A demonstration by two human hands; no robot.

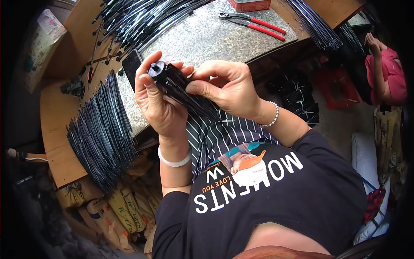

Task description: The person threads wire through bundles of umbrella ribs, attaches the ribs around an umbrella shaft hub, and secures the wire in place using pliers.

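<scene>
Between my hands is a tilted bundle of thin black rods (177, 88) that looks like a folded umbrella frame, with a round grey cap and a black nub at its upper left end. My left hand (158, 101) is curled around that capped end, thumb and fingers beside the cap. My right hand (230, 88) pinches at the bundle's side with thumb and forefinger. Whatever small piece may lie in that pinch is too small to make out. The bundle's lower end slants down over my striped apron (207, 140).
Red-handled pliers (258, 28) lie on the speckled table mat (202, 39), near a red box (250, 5). Black rods are heaped at the back (133, 19), back right (312, 26) and left (103, 134). A person in pink (388, 75) sits at right by a red crate (338, 90).
</scene>
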